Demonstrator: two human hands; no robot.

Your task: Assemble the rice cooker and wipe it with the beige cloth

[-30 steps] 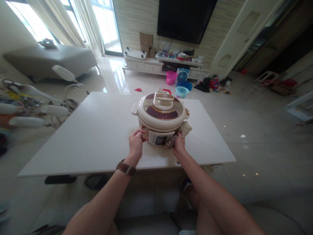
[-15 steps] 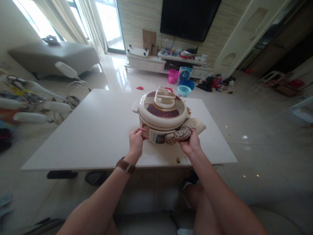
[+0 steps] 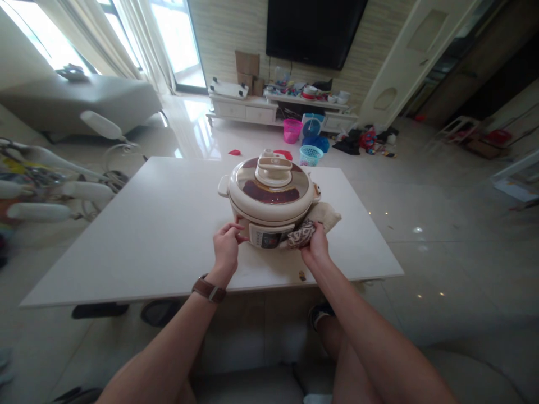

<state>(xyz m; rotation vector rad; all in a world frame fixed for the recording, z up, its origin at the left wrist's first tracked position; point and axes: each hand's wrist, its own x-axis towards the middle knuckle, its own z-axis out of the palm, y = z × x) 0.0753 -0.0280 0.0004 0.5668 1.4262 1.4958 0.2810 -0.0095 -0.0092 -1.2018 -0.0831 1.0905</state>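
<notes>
A cream electric cooker (image 3: 269,196) with a brown-patterned lid stands near the front of the white table (image 3: 160,224). My left hand (image 3: 226,246), with a brown watch on the wrist, has its fingers curled against the cooker's lower left front. In my right hand (image 3: 315,249) is a patterned cloth (image 3: 302,234), pinched and pressed against the cooker's lower right front by the control panel. The cloth's pale end (image 3: 328,213) lies on the table to the right of the cooker.
A small dark crumb (image 3: 302,275) lies on the table near the front edge. A folded walker or stroller (image 3: 50,191) stands at the left. Beyond the table are baskets (image 3: 311,154) on the floor, a low TV cabinet (image 3: 278,109) and a sofa (image 3: 84,101).
My right hand with the cloth swept from the cooker's front out to the right, then came back in a little against the lower right side. My left hand has stayed on the cooker.
</notes>
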